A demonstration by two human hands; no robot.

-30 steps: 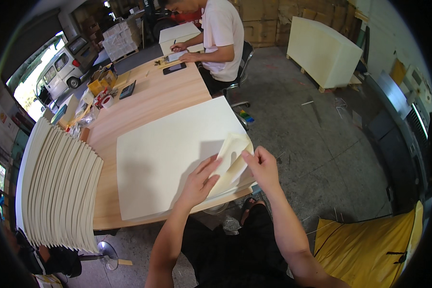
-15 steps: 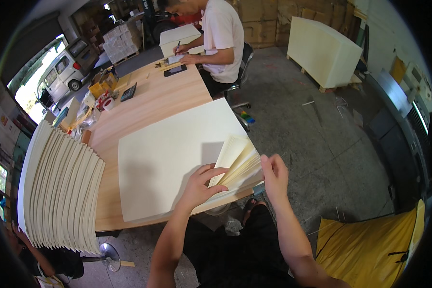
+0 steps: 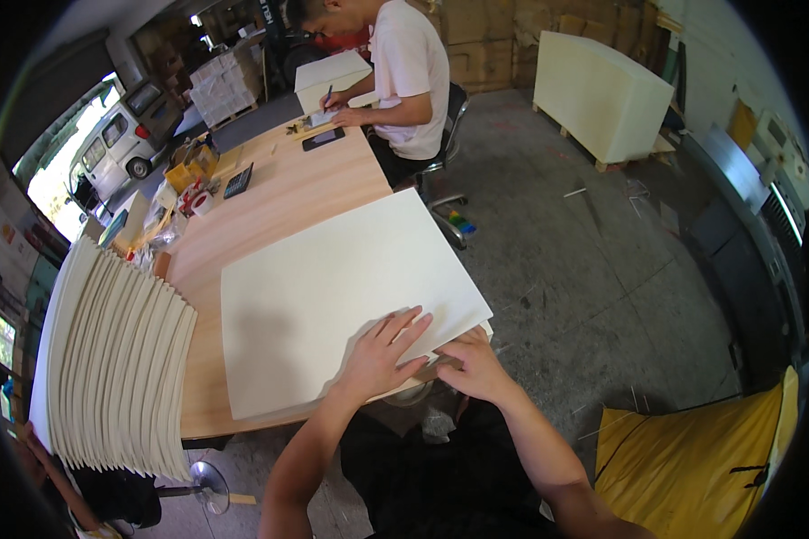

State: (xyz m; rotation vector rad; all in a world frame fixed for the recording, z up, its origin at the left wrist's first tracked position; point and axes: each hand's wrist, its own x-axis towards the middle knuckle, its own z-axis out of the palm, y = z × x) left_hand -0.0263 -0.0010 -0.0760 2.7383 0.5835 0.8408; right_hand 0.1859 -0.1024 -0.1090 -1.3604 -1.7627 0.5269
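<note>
A stack of large cream-white paper sheets (image 3: 333, 260) lies flat over the near end of the wooden table. My left hand (image 3: 382, 355) rests on the top sheet close to its near edge, palm down with fingers spread. Just right of it, my right hand (image 3: 476, 366) is at the stack's near right corner. Its fingers are bent at the sheet edges, with the tips partly hidden by the paper. Further left stands a tall pile of wavy-edged cream sheets (image 3: 121, 359), which neither hand touches.
A person (image 3: 409, 81) sits writing at the table's (image 3: 283, 184) far end. A phone (image 3: 323, 138), a calculator (image 3: 239, 181) and a tape roll (image 3: 202, 203) lie on it. A yellow cover (image 3: 692, 467) is low on the right; a pale block on a pallet (image 3: 602, 99) stands behind.
The lifted, fanned corner of the sheets has come down flat. My right hand has moved left and down to the stack's edge; my left hand has flattened onto the top sheet.
</note>
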